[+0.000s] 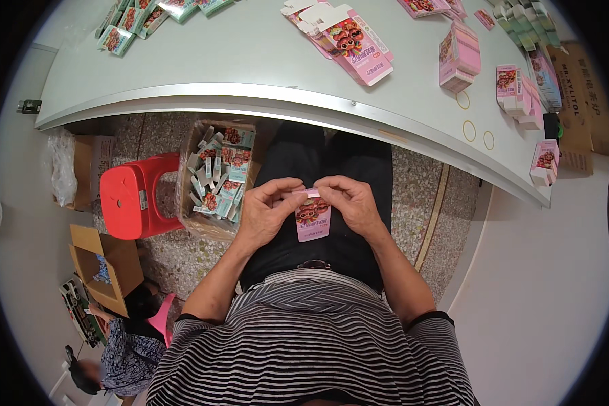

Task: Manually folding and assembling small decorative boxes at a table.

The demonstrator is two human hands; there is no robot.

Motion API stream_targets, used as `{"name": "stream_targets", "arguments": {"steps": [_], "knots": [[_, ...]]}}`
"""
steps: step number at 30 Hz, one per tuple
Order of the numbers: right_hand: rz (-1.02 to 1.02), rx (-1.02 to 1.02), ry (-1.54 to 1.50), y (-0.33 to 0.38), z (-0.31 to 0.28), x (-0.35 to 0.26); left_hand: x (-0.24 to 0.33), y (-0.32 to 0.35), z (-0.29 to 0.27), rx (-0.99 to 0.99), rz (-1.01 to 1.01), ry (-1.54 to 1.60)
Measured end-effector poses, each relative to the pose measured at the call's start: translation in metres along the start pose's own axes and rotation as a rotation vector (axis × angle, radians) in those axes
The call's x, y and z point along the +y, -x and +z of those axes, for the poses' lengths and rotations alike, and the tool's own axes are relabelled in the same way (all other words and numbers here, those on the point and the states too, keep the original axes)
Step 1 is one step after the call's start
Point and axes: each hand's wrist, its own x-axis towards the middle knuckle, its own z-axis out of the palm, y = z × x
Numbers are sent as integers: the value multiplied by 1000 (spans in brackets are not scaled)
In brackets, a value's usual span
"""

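Note:
Above my lap, a small pink printed carton (313, 220) is held by its far end between both hands. My left hand (267, 210) pinches its left far corner with thumb and fingers. On the opposite corner, my right hand (353, 204) grips in the same way. The carton's printed face is turned up toward me, and its far edge is partly hidden by my fingertips. On the white table beyond my knees lies a stack of flat pink cartons (360, 51) with white flaps.
Rubber bands (469, 130) and bundled pink boxes (459, 57) lie on the table's right side, green boxes (118, 40) at far left. By my left leg stand a bagged carton of green boxes (213, 176) and a red stool (125, 199). Another person (128, 355) is at lower left.

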Motion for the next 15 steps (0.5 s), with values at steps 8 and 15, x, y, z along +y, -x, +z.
{"name": "stream_targets", "arguments": {"steps": [8,15], "knots": [[-23,10,118,-3,-1,5,5,-2,-1,-31,17,-174],[-7,-15,90,-4,-5,12,-2,0,-1,-44,31,-182]]}}
